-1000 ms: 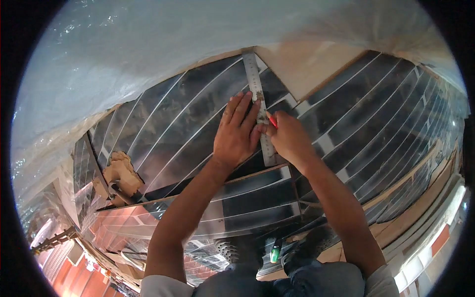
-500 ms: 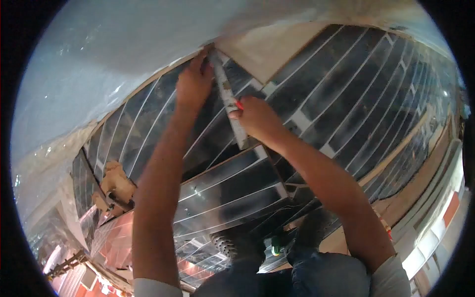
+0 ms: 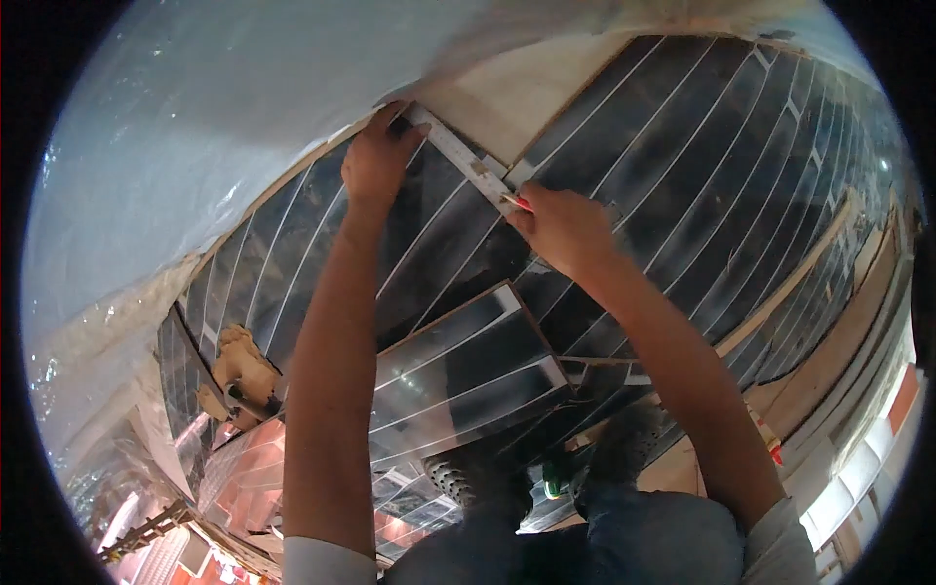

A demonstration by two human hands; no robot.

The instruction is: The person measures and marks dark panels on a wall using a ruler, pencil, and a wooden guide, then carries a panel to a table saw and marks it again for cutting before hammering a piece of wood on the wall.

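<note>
A pale, straight, ruler-like strip lies slantwise over the dark, white-lined floor boards, its far end near the wall. My left hand is closed at that far end, fingers and thumb on the strip. In my right hand is a thin red pencil or marker, its tip at the strip's nearer end. The fingers of that hand wrap round it and partly hide it. Just beyond the strip, a beige uncovered patch of floor reaches to the wall.
Plastic sheeting covers the wall on the far left. A loose dark board lies before my feet. Torn brown cardboard is at the left, and a long wooden strip rests on the right. A green object sits between my shoes.
The strip's near end has swung to the right and away from me. My right hand has moved right with the pencil or marker; my left hand stays at the far end.
</note>
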